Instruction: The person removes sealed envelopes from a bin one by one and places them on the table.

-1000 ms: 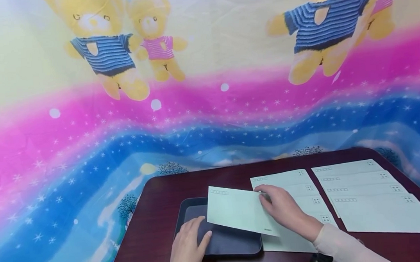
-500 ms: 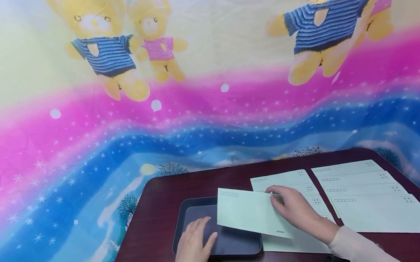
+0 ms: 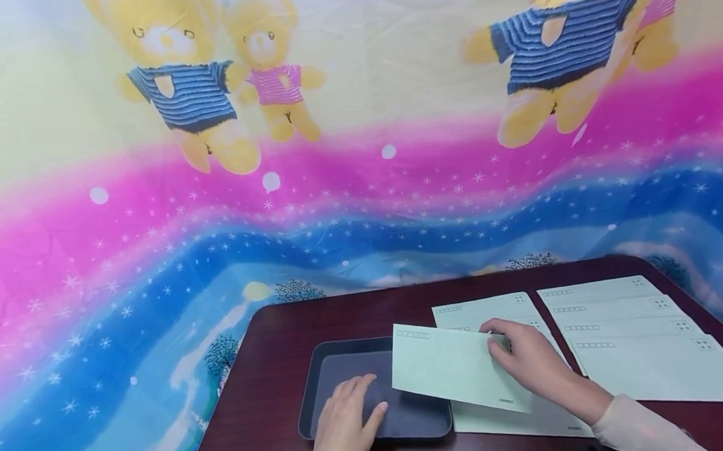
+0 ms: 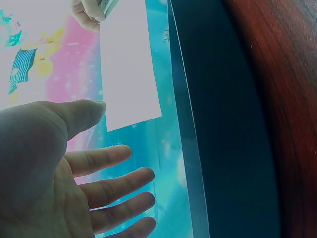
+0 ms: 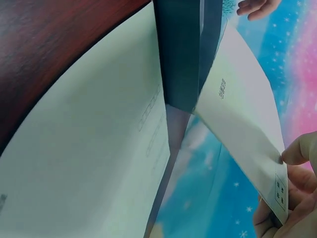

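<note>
A pale green envelope (image 3: 443, 366) hangs tilted in the air, partly over the right side of a dark grey tray (image 3: 343, 364). My right hand (image 3: 533, 356) pinches its upper right part between thumb and fingers; the right wrist view shows the same grip on the envelope (image 5: 242, 99). Over the tray's front left part is my left hand (image 3: 344, 418), with nothing in it. In the left wrist view the left hand's fingers (image 4: 119, 186) are spread and apart from the envelope (image 4: 129, 69). Whether the left hand touches the tray cannot be made out.
Overlapping envelopes (image 3: 497, 415) lie right of the tray, partly hidden by the right hand and the held envelope. Another overlapping column of envelopes (image 3: 665, 370) lies farther right. The dark red table (image 3: 260, 391) meets a cartoon-printed cloth (image 3: 390, 184) at the back.
My right hand has moved to the right with the envelope, uncovering more of the tray. The left hand has shifted slightly to the right over the tray.
</note>
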`<action>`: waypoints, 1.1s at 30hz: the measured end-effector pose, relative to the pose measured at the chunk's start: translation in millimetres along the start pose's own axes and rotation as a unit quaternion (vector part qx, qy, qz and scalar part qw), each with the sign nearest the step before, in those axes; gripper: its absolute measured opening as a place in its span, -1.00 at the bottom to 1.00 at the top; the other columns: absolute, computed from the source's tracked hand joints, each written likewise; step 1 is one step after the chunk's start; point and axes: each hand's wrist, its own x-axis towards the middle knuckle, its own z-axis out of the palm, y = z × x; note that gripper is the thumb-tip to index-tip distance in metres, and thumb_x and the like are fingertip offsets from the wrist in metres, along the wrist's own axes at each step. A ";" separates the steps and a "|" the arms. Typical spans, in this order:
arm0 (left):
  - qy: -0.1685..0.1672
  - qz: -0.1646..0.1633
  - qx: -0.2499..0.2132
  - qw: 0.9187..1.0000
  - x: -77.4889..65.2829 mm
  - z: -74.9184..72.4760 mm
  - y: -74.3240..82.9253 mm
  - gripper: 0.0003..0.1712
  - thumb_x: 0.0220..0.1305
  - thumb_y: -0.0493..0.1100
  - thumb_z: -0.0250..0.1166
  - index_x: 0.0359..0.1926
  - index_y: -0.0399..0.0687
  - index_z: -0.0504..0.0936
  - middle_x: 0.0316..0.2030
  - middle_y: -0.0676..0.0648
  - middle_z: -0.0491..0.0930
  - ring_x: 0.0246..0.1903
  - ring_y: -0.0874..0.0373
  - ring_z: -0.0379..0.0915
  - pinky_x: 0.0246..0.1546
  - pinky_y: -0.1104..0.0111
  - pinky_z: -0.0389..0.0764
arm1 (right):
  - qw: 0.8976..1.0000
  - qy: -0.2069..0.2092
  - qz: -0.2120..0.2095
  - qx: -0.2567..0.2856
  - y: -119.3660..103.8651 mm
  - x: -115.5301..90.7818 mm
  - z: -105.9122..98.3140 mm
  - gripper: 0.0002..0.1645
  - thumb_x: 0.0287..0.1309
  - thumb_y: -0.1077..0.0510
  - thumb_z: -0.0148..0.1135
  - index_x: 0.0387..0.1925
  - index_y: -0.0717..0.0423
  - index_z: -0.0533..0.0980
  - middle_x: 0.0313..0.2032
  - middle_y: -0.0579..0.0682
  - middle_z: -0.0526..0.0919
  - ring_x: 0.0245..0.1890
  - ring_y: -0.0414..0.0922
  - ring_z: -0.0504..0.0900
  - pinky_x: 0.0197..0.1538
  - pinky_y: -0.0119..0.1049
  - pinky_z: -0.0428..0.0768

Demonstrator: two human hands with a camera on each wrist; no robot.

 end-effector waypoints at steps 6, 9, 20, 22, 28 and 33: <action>-0.005 0.006 0.001 1.000 0.6 3.1 4.0 -0.41 0.24 0.22 0.12 0.17 0.02 0.50 0.06 -0.02 0.53 0.08 0.02 0.40 -0.06 0.03 0.48 | 1.000 -0.001 0.013 0.004 10.5 -4.5 -6.9 -0.76 0.14 0.20 0.12 -0.17 -0.06 0.61 -0.23 -0.06 0.68 -0.72 -0.30 0.14 -0.57 -0.32 0.28; -0.008 0.007 -0.002 1.000 1.4 4.8 7.3 -0.42 0.23 0.22 0.13 0.16 0.03 0.51 0.04 0.00 0.54 0.07 0.03 0.40 -0.06 0.04 0.48 | 1.000 0.000 0.016 0.009 16.1 -6.2 -11.0 -0.74 0.13 0.22 0.10 -0.17 -0.04 0.61 -0.23 -0.06 0.68 -0.72 -0.30 0.15 -0.57 -0.32 0.27; -0.023 0.025 -0.005 0.999 3.0 11.6 17.3 -0.38 0.25 0.30 0.04 0.16 0.06 0.51 0.04 0.01 0.54 0.06 0.05 0.41 -0.09 0.06 0.49 | 0.999 -0.008 0.040 0.000 47.5 -17.5 -27.7 -0.71 0.08 0.27 0.04 -0.20 0.02 0.62 -0.20 -0.01 0.68 -0.40 -0.21 0.49 -0.36 -0.22 0.38; -0.031 0.027 -0.009 0.999 3.5 13.5 18.6 -0.40 0.25 0.28 0.06 0.17 0.05 0.51 0.04 0.00 0.54 0.07 0.05 0.41 -0.09 0.05 0.49 | 0.999 -0.008 0.039 -0.002 52.6 -20.1 -30.9 -0.72 0.08 0.27 0.05 -0.22 0.03 0.62 -0.22 0.00 0.68 -0.38 -0.18 0.51 -0.35 -0.20 0.40; -0.061 0.033 -0.009 0.998 5.9 18.7 25.2 -0.41 0.25 0.25 0.09 0.18 0.06 0.50 0.05 0.01 0.54 0.07 0.05 0.40 -0.08 0.05 0.49 | 0.999 -0.016 0.044 -0.014 66.3 -25.2 -42.0 -0.75 0.07 0.27 0.08 -0.25 0.03 0.63 -0.23 0.03 0.67 -0.25 -0.03 0.59 -0.29 -0.10 0.47; -0.061 0.048 -0.006 0.997 7.0 22.1 32.4 -0.40 0.25 0.28 0.06 0.17 0.08 0.50 0.05 0.04 0.54 0.07 0.07 0.40 -0.08 0.07 0.50 | 0.998 -0.021 0.051 -0.020 77.2 -29.1 -52.5 -0.77 0.07 0.26 0.10 -0.27 0.02 0.63 -0.22 0.05 0.67 -0.24 -0.01 0.57 -0.31 -0.10 0.46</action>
